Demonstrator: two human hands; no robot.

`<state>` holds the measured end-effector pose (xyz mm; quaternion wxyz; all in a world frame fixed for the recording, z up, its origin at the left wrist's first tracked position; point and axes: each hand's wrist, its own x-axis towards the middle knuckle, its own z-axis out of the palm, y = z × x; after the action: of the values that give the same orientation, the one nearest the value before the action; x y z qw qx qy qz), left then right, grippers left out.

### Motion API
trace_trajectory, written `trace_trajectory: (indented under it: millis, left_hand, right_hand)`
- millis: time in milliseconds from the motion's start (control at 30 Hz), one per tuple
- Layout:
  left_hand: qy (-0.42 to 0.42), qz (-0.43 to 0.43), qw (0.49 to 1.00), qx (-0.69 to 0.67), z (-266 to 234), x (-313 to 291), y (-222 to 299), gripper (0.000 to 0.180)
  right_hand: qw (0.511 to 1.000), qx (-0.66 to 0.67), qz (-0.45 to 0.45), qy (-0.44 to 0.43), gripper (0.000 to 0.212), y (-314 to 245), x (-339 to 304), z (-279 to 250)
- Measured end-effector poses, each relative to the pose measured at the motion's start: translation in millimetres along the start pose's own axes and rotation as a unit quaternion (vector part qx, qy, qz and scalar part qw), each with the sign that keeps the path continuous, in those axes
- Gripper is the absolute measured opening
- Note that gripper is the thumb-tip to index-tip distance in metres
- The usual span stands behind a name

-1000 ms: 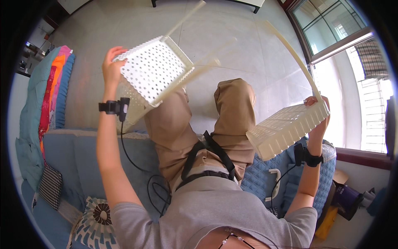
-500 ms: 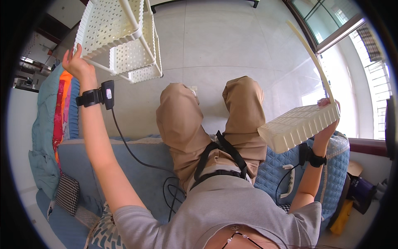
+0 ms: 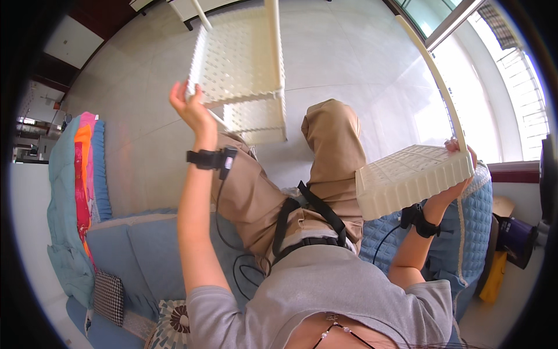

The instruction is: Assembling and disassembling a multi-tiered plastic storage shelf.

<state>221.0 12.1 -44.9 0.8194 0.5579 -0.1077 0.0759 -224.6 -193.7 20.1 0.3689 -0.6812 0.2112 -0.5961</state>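
A white plastic shelf rack (image 3: 237, 58) with perforated trays and round posts stands in front of my knees, one tray above another. My left hand (image 3: 196, 113) grips the near left corner of its upper tray, some fingertips showing past the rim. On the right, my right hand (image 3: 462, 166) holds a cream plastic shelf tray (image 3: 415, 180) by its outer corner. The tray has a gridded face and ribbed side, and is tilted above the sofa edge. From the same corner a long cream post (image 3: 436, 75) rises. Part of my right hand is hidden behind the tray.
I sit on a blue sofa (image 3: 157, 244), with cushions and folded bedding (image 3: 70, 203) at the left. A black cable (image 3: 232, 239) runs from my left wrist. Tiled floor (image 3: 145, 110) lies ahead; a window (image 3: 465, 70) is at the right, a furniture leg at the far edge.
My left hand and the shelf rack have moved right, closer to my knees. The cream tray in my right hand has shifted slightly left and tilted a little.
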Motion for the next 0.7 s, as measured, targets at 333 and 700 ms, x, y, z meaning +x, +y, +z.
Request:
trace_trajectory:
  millis: [333,700]
  left_hand:
    - [-0.144,-0.112,0.974,0.136,0,-127,-47,0.025]
    - [-0.216,0.044,0.949,0.225,-58,-152,-32,0.028]
  right_hand:
    - [0.998,-0.063,0.022,0.006,0.052,-19,-6,11]
    - [0.945,0.315,-0.036,-0.085,0.044,13,14,-7]
